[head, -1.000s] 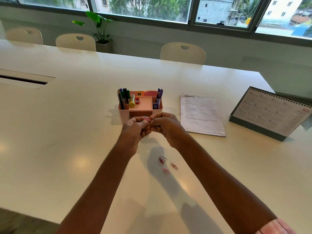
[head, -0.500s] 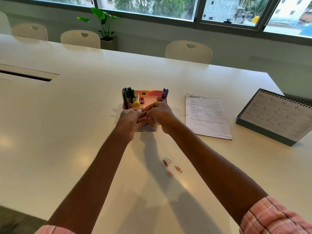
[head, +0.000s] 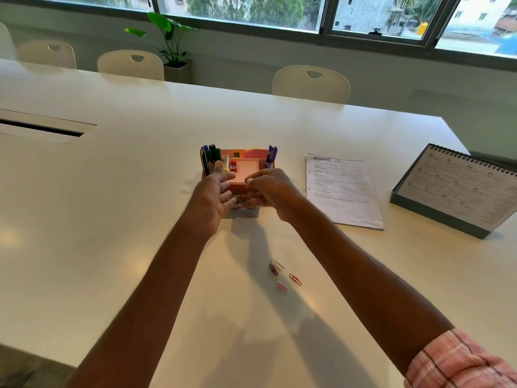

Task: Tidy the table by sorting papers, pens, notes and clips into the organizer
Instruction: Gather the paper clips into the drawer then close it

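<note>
White counter [head: 112,219] nearest me bears four coloured wire paper clips [head: 282,274]: likely light, slippery, best pinched edgewise. Farther, my left hand [head: 214,197] spreads open; my right hand [head: 268,191] curls, contents unclear, before the pink plastic organizer [head: 246,166].

White table [head: 112,191], chairs [head: 310,84] — daylit windows [head: 237,9]

The organizer [head: 253,150] is salmon pink and holds green, blue and purple pens [head: 212,156]. On the white table [head: 112,205] the loose paper clips [head: 282,274] are white, purple, pink and perhaps orange-red. The sleeve [head: 458,359] has pink checks with dark lines.
</note>
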{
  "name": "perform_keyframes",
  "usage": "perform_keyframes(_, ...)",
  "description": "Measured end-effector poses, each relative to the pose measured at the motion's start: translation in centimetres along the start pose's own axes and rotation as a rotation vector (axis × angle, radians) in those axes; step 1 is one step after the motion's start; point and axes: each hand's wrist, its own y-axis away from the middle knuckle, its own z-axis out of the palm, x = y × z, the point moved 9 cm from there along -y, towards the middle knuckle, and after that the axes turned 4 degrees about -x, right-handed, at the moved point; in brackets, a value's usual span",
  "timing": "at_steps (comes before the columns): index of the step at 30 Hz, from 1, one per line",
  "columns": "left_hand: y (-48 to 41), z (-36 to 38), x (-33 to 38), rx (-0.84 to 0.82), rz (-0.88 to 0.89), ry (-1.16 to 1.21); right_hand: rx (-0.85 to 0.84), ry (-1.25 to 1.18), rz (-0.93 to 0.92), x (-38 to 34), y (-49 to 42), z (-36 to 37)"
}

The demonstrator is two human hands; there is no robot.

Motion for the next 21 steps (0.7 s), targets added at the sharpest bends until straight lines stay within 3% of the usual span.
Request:
perform_keyframes(6, 1.8, 0.0, -0.5, -0.022, 0.074, -0.026, -0.016, -0.040, -0.156, 0.1, 2.5, -1.7)
perform_keyframes(10, 4.1, 0.3, -2.1, -0.120, 0.078, -0.133, -0.032, 0.173, -0.180, 2.4, 4.9, -3.2)
perform_keyframes(16, 5.4, 2.1, -8.8, -0.320, 0.073, -0.770, -0.057, 0.743, -0.089, 7.6, 8.0, -3.4)
perform_keyframes(19, 4.9, 3.2, -10.6, -0.282, 0.254, -1.167, -0.015, 0.873, -0.089, 9.2, 9.6, -3.1)
perform_keyframes(21, 5.1, 4.1, -10.9, -0.279, 0.355, -1.303, 0.022, 0.978, -0.102, 9.9, 10.7, -2.8)
